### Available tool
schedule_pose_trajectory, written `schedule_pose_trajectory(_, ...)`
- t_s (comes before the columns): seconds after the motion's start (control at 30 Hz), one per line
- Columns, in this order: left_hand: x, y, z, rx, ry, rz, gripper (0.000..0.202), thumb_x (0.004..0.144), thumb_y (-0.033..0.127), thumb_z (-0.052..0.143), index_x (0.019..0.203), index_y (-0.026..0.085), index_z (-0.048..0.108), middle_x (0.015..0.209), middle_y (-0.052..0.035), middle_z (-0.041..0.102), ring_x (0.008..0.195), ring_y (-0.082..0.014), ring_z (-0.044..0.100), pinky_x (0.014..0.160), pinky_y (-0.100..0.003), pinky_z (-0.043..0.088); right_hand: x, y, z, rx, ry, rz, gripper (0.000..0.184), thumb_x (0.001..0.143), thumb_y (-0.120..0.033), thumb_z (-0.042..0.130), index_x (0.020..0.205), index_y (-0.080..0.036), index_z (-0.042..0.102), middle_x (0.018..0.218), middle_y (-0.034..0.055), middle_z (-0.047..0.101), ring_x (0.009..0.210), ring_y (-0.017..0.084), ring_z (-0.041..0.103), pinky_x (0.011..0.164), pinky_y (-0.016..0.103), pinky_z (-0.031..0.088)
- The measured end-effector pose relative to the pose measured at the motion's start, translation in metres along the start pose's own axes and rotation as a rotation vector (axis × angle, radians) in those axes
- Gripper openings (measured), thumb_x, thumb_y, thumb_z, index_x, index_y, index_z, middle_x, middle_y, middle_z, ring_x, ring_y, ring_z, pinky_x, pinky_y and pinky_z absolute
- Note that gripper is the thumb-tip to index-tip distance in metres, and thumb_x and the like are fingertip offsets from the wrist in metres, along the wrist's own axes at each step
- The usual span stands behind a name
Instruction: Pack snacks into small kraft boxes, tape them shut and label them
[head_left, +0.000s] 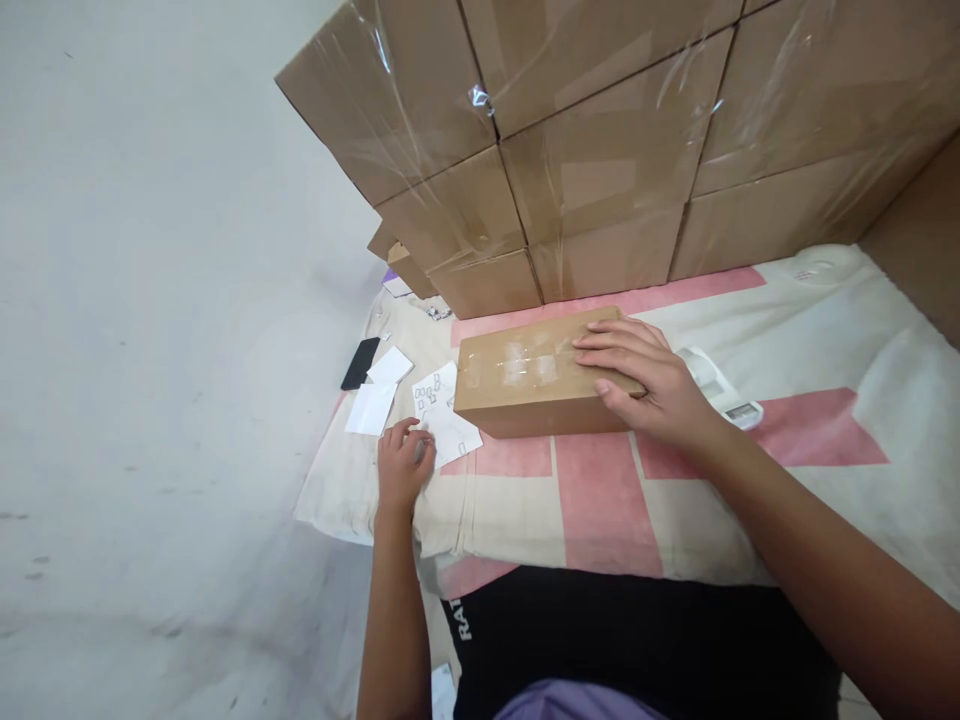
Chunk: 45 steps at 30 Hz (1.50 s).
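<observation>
A taped brown cardboard box lies on the cloth-covered surface in front of me. Across its right end rests my right hand, fingers stretched out over the top and thumb along the near edge. To the left of the box, a white paper sheet with small printed drawings sits partly against the box's left end. My left hand is at this sheet's left edge with its fingers curled in; something small and greyish may be between thumb and fingers, but I cannot make it out.
Large cardboard boxes wrapped in clear film are stacked behind. White papers and a black phone-like slab lie at far left. A white tape dispenser is right of the box, with a clear tape roll farther back.
</observation>
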<state>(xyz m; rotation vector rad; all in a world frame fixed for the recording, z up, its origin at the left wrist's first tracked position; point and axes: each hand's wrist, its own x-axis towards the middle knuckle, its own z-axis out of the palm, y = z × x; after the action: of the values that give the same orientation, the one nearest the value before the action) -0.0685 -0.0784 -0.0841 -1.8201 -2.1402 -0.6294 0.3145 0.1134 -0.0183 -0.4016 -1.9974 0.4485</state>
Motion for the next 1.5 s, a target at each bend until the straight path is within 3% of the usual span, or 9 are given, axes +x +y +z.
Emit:
schedule_pose_trajectory(0.23, -0.0022, 0.0005, -0.0012, -0.011, -0.011, 0.058, 0.008, 0.088, 0.019, 0.061, 0.09, 0.024, 0.067, 0.1, -0.0023, 0.078, 0.1, -0.0239, 0.068, 0.092, -0.041, 0.042, 0.0011, -0.0013, -0.0008, 0.001, -0.006, 0.003, 0.024, 0.093, -0.024, 0.062, 0.115, -0.025, 0.071, 0.124, 0.0087, 0.073, 0.129, 0.032, 0.06, 0.113, 0.059, 0.042)
schedule_pose_trajectory(0.47, -0.0031, -0.0035, -0.0005, -0.032, -0.011, 0.029, 0.015, 0.095, 0.023, 0.053, 0.101, 0.023, 0.067, 0.102, -0.0048, 0.078, 0.095, -0.0229, 0.072, 0.091, -0.041, 0.043, 0.0002, -0.0001, -0.0008, 0.0, -0.013, 0.012, 0.024, 0.093, -0.025, 0.062, 0.115, -0.025, 0.071, 0.125, 0.0085, 0.073, 0.13, 0.032, 0.06, 0.113, 0.058, 0.042)
schedule_pose_trajectory(0.77, -0.0031, -0.0028, 0.0002, -0.06, 0.015, 0.0, 0.005, 0.093, 0.024, 0.057, 0.098, 0.023, 0.059, 0.102, -0.0045, 0.079, 0.095, -0.0234, 0.072, 0.09, -0.042, 0.044, 0.0017, -0.0032, -0.001, 0.016, -0.001, 0.041, 0.024, 0.093, -0.028, 0.061, 0.113, -0.029, 0.073, 0.123, 0.0056, 0.074, 0.128, 0.032, 0.061, 0.112, 0.059, 0.043)
schedule_pose_trajectory(0.93, -0.0009, -0.002, -0.0013, -0.07, -0.031, 0.038, 0.017, 0.093, 0.022, 0.057, 0.106, 0.026, 0.065, 0.105, -0.0046, 0.076, 0.102, -0.0256, 0.067, 0.091, -0.042, 0.046, 0.0024, -0.0035, -0.0013, 0.011, -0.007, 0.03, 0.023, 0.094, -0.028, 0.061, 0.113, -0.026, 0.073, 0.123, 0.0078, 0.074, 0.128, 0.032, 0.061, 0.112, 0.059, 0.043)
schedule_pose_trajectory(1.07, -0.0002, -0.0018, -0.0002, -0.099, -0.034, 0.056, 0.02, 0.092, 0.021, 0.056, 0.109, 0.025, 0.065, 0.096, -0.0049, 0.074, 0.096, -0.0246, 0.066, 0.089, -0.041, 0.05, 0.0024, -0.0037, -0.0014, 0.017, -0.007, 0.049, 0.022, 0.095, -0.031, 0.06, 0.112, -0.028, 0.073, 0.122, 0.0058, 0.074, 0.128, 0.03, 0.062, 0.112, 0.058, 0.043)
schedule_pose_trajectory(1.3, 0.0006, 0.0009, -0.0016, -0.146, -0.071, 0.066, 0.011, 0.091, 0.023, 0.055, 0.087, 0.024, 0.065, 0.09, -0.005, 0.072, 0.091, -0.0231, 0.065, 0.087, -0.04, 0.052, 0.0016, -0.0041, -0.0022, 0.011, -0.019, 0.047, 0.022, 0.095, -0.031, 0.06, 0.113, -0.028, 0.072, 0.125, 0.0055, 0.073, 0.13, 0.03, 0.06, 0.114, 0.058, 0.042)
schedule_pose_trajectory(1.5, -0.0089, 0.0004, -0.0044, -0.173, -0.045, 0.002, 0.013, 0.095, 0.024, 0.053, 0.095, 0.024, 0.066, 0.099, -0.0048, 0.075, 0.098, -0.0229, 0.069, 0.093, -0.04, 0.052, 0.0005, -0.0023, -0.0017, 0.01, -0.023, 0.035, 0.023, 0.094, -0.029, 0.061, 0.114, -0.027, 0.072, 0.126, 0.0067, 0.073, 0.13, 0.032, 0.059, 0.113, 0.058, 0.042)
